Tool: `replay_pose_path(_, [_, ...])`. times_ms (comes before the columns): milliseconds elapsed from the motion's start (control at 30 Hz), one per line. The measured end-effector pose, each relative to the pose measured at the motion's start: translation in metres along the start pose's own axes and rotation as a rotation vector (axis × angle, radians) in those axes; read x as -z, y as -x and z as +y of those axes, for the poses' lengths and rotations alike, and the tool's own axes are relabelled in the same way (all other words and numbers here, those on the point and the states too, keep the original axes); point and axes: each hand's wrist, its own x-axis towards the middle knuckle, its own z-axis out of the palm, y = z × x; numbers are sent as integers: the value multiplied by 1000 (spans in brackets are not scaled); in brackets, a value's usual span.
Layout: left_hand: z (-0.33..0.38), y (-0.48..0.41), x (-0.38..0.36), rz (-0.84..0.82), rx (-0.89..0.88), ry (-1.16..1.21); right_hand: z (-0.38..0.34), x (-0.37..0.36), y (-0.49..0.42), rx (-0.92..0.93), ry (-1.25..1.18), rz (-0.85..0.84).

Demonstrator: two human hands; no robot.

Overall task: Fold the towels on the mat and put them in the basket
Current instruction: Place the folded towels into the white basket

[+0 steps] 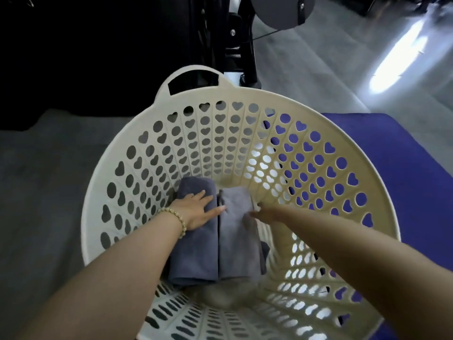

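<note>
I look straight down into a cream plastic basket (147, 133) with heart-shaped holes. Two folded grey-blue towels lie side by side on its bottom. My left hand (198, 211) lies flat with straight fingers on the left towel (193, 253). My right hand (257, 214) reaches in from the right and touches the right edge of the right towel (236, 241); its fingers are mostly hidden between towel and basket wall, so their grip is unclear. A bead bracelet (175, 220) circles my left wrist.
A purple mat (416, 153) lies to the right of and under the basket, showing through the holes. Grey floor (44, 180) spreads to the left. Black furniture legs (242, 45) and a dark shape stand beyond the basket handle (193, 77).
</note>
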Motion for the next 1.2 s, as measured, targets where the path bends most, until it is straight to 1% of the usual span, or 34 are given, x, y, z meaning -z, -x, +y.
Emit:
replay_pose_path(100, [11, 9, 9, 80, -27, -40, -14, 36, 23, 124, 116, 56])
replay_pose_path(200, [28, 20, 22, 183, -89, -20, -15, 77, 62, 229, 230, 116])
replay_pose_path(267, [47, 28, 32, 253, -158, -14, -5, 104, 95, 306, 224, 169])
replay_pose_path(367, [90, 42, 47, 397, -284, 31, 25, 136, 148, 438, 217, 411])
replay_pose_path(467, [147, 52, 61, 561, -403, 56, 65, 160, 196, 557, 161, 593])
replay_pose_path(500, [168, 53, 65, 617, -438, 81, 80, 166, 211, 580, 157, 642])
replay_pose_path(567, [211, 58, 73, 718, -519, 181, 114, 175, 231, 569, 89, 693])
replay_pose_path(633, [250, 59, 76, 793, -620, 247, 153, 177, 244, 520, 33, 712])
replay_pose_path(667, [268, 59, 73, 797, -667, 241, 175, 175, 249, 472, 29, 710])
replay_pose_path(733, [306, 57, 59, 747, -746, 169, 225, 166, 254, 352, 41, 687])
replay_pose_path(833, [354, 54, 22, 624, -803, -14, 303, 136, 252, 160, 36, 608])
replay_pose_path(867, [367, 52, 8, 559, -809, -73, 327, 122, 250, 96, 24, 567])
replay_pose_path(933, [384, 45, -16, 367, -781, -232, 371, 93, 246, -16, -16, 474])
replay_pose_path(1000, [388, 36, -32, 201, -718, -466, 408, 62, 241, -89, -107, 403])
replay_pose_path(1067, [386, 29, -35, 149, -667, -660, 439, 31, 235, -155, -221, 353])
replay_pose_path(1100, [383, 25, -34, 147, -648, -711, 453, 16, 232, -196, -278, 324])
replay_pose_path(1167, [383, 17, -34, 135, -602, -730, 476, -11, 227, -273, -393, 243])
replay_pose_path(1200, [384, 14, -38, 117, -580, -698, 485, -23, 226, -303, -451, 210])
